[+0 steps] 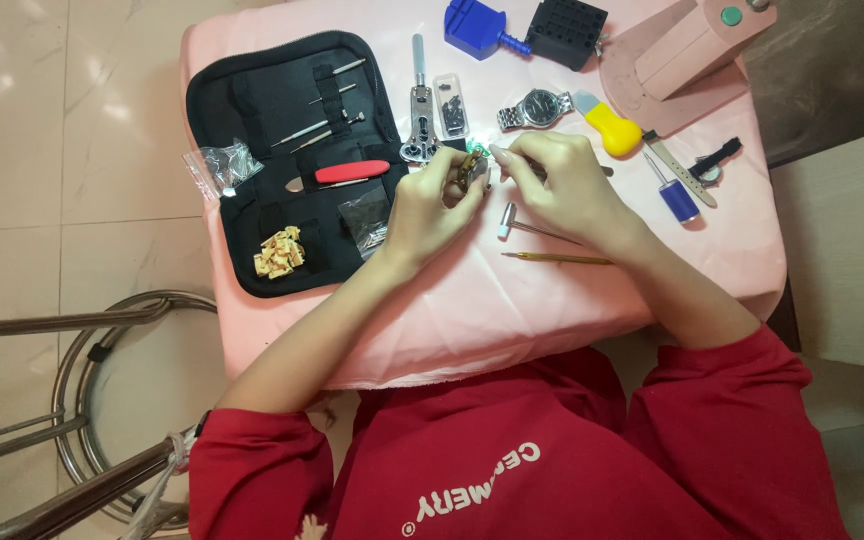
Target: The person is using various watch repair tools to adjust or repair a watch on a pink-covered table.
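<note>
Over the pink cloth-covered table [512, 300], my left hand [432, 205] pinches a small brownish-gold watch part [471, 166] between thumb and fingers. My right hand [557, 180] meets it from the right, its fingertips touching the same part. Whether the right hand also grips a thin tool is hidden by the fingers. A silver wristwatch [537, 108] lies just beyond the hands. A small hammer [512, 224] and a thin yellow-handled stick [552, 258] rest under my right wrist.
An open black tool case [292, 160] with a red-handled tool lies at left. A metal case wrench [418, 110], blue block [474, 26], black block [566, 30], yellow-handled knife [607, 128], blue screwdriver [674, 192] and pink stand [687, 50] lie behind. A metal stool [102, 400] stands lower left.
</note>
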